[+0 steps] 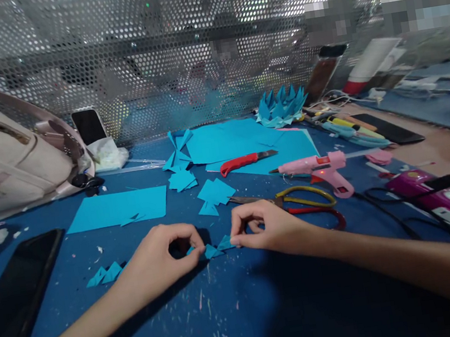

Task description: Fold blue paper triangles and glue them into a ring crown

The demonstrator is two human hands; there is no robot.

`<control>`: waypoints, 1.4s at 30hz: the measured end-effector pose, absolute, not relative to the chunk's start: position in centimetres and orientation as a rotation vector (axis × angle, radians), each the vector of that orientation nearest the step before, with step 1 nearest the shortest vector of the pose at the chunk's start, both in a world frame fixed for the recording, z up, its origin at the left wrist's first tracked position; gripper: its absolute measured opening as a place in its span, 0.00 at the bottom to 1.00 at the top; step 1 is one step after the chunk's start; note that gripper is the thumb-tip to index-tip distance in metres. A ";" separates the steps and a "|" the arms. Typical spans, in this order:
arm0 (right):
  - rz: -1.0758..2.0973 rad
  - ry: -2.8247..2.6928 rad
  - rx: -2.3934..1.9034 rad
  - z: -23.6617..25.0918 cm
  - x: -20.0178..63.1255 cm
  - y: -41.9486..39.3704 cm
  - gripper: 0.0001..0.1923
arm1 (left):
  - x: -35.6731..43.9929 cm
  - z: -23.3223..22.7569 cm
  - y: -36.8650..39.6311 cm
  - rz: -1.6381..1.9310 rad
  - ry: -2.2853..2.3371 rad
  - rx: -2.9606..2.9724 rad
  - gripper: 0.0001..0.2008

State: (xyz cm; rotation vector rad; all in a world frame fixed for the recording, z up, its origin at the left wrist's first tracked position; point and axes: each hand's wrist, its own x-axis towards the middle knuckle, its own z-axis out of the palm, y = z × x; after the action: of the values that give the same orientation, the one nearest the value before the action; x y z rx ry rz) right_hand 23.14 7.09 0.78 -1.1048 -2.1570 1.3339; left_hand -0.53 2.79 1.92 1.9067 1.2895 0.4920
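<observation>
My left hand and my right hand both pinch a small folded blue paper piece on the dark blue table top, one hand at each end. More folded blue pieces lie just left of my left hand. Behind my right hand lie scissors with yellow and red handles. Further back are loose folded shapes and a flat blue sheet.
A pink glue gun, a red utility knife, large blue sheets and a finished spiky blue paper form lie beyond. Black phone at left, beige bag behind it, purple device with cables at right. Perforated metal screen closes the back.
</observation>
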 end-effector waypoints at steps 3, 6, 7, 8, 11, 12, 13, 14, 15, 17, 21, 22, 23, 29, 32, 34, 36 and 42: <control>1.337 -2.160 -1.089 0.8 23.1 7.1 0.07 | -0.5 2.0 2.8 0.497 1.284 1.897 0.08; 1.316 -2.170 -1.068 0.8 23.1 7.0 0.07 | -0.5 2.2 2.7 0.500 1.280 1.888 0.08; 1.309 -2.171 -1.059 0.8 23.1 7.0 0.07 | -0.5 2.2 2.6 0.504 1.278 1.883 0.08; 1.306 -2.171 -1.049 0.8 23.1 7.0 0.07 | -0.4 2.3 2.6 0.508 1.275 1.878 0.08; 1.307 -2.163 -1.032 0.7 23.1 6.9 0.06 | -0.3 2.4 2.6 0.522 1.275 1.853 0.08; 1.307 -2.161 -1.029 0.6 23.1 6.9 0.06 | -0.3 2.4 2.7 0.525 1.275 1.845 0.08; 1.306 -2.159 -1.027 0.6 23.1 6.9 0.06 | -0.3 2.4 2.7 0.526 1.275 1.838 0.08; 1.305 -2.160 -1.027 0.6 23.0 6.9 0.06 | -0.3 2.3 2.7 0.528 1.278 1.834 0.08; 1.302 -2.160 -1.025 0.5 23.0 6.9 0.06 | -0.3 2.3 2.7 0.532 1.282 1.833 0.08; 1.303 -2.159 -1.022 0.6 23.0 6.9 0.07 | -0.3 2.1 2.7 0.542 1.290 1.839 0.07; 1.310 -2.154 -1.036 0.8 22.8 6.7 0.06 | -0.2 1.7 2.5 0.559 1.296 1.846 0.07; 1.312 -2.154 -1.040 0.8 22.8 6.6 0.06 | -0.1 1.6 2.5 0.561 1.307 1.848 0.07; 1.314 -2.155 -1.040 0.9 22.7 6.5 0.05 | 0.0 1.5 2.4 0.563 1.324 1.852 0.07; 1.325 -2.145 -1.036 1.0 22.6 6.4 0.05 | 0.4 1.3 2.2 0.597 1.370 1.861 0.08; 1.322 -2.140 -1.049 1.1 22.5 6.4 0.05 | 0.5 1.4 2.2 0.630 1.379 1.842 0.08; 1.335 -2.132 -1.052 1.1 22.5 6.4 0.05 | 0.5 1.3 2.3 0.644 1.390 1.822 0.08; 1.353 -2.120 -1.053 1.2 22.5 6.3 0.05 | 0.4 1.4 2.3 0.653 1.399 1.801 0.08; 1.360 -2.124 -1.080 1.3 22.5 6.3 0.05 | 0.4 1.5 2.1 0.652 1.402 1.754 0.08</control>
State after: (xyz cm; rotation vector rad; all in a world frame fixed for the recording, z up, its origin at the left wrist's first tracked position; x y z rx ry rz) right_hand 22.46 6.25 1.32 -1.0795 -2.1239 1.3600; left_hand 0.38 2.13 1.47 1.7537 1.4020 0.6521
